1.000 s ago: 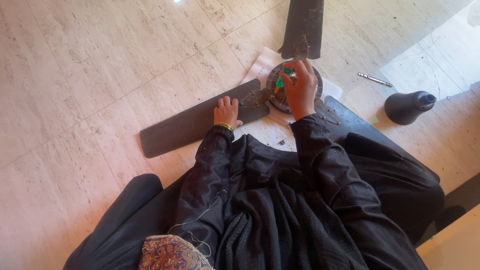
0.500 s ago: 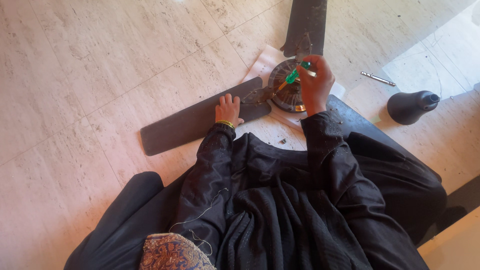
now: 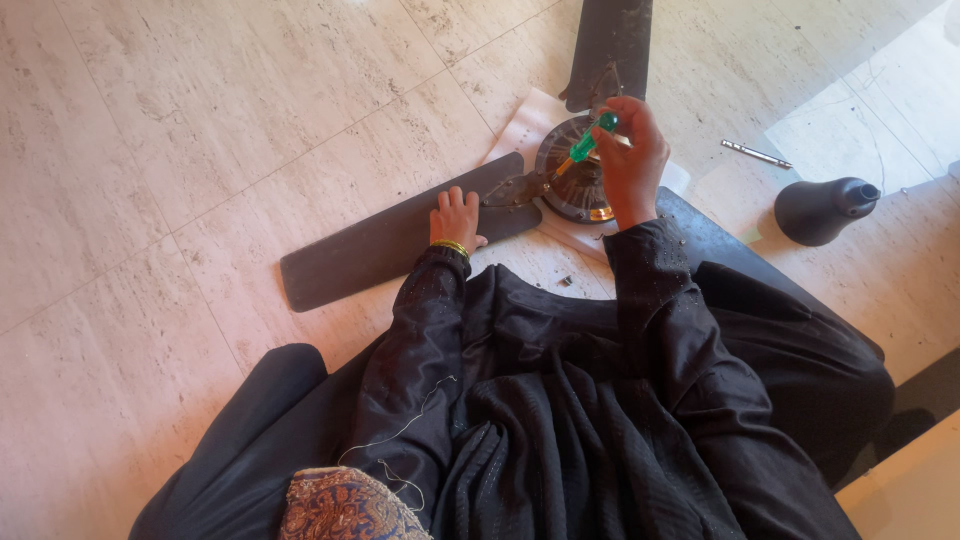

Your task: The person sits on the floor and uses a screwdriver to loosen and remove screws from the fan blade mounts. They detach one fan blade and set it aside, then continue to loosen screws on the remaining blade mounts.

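Note:
A dark ceiling fan lies on the tiled floor, its round motor hub (image 3: 572,188) resting on white paper (image 3: 525,122). My left hand (image 3: 456,218) presses flat on the left fan blade (image 3: 370,245), close to the blade bracket. My right hand (image 3: 634,158) grips a green-handled screwdriver (image 3: 588,142), its tip slanting down-left to the bracket where that blade joins the hub. A second blade (image 3: 612,40) points away from me at the top. A third blade (image 3: 710,240) runs under my right forearm.
A dark bell-shaped fan cover (image 3: 822,210) lies on its side at the right. A thin metal rod (image 3: 755,155) rests on the floor beyond it. A small loose screw (image 3: 565,281) sits near my lap. My black clothing fills the lower frame.
My right hand shifted right off the hub's centre and tilted the screwdriver, so its tip now points at the left blade bracket. My left hand stayed on the blade.

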